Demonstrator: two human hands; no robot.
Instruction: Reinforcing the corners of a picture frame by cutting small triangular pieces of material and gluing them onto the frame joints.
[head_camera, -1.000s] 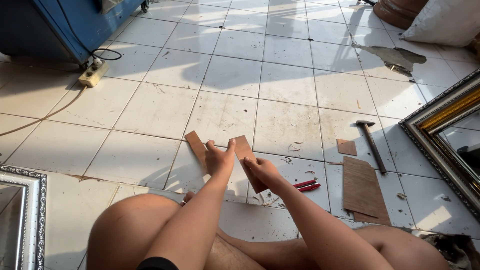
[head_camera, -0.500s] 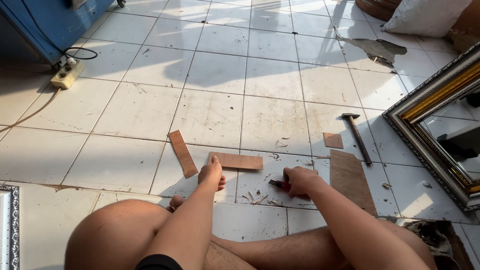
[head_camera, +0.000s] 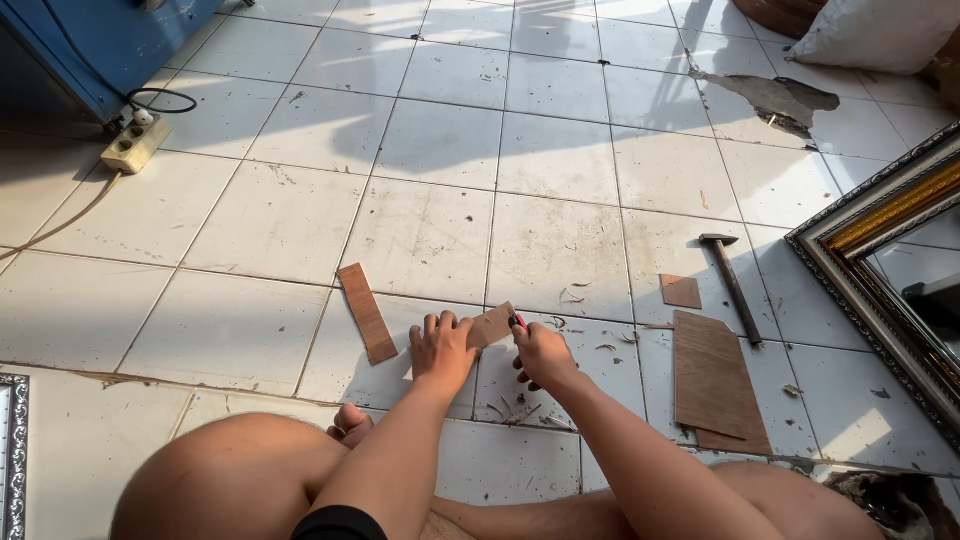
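My left hand (head_camera: 441, 348) presses a small brown wooden piece (head_camera: 492, 325) flat on the white tiled floor (head_camera: 430, 240). My right hand (head_camera: 541, 355) grips a small red-handled cutter (head_camera: 518, 322), whose tip meets the right end of that piece. A longer thin wooden strip (head_camera: 366, 312) lies on the floor just left of my left hand. Wood shavings are scattered on the tile around both hands. My bare knees fill the bottom of the view.
A hammer (head_camera: 731, 282), a small wood square (head_camera: 681, 291) and a larger brown board (head_camera: 714, 378) lie to the right. An ornate framed mirror (head_camera: 880, 240) leans at far right. A power strip (head_camera: 133, 144) sits by a blue cabinet (head_camera: 110, 40) at upper left.
My right hand picked up the red-handled cutter from the floor and brought it to the wooden piece. My left hand moved up and now holds that piece down.
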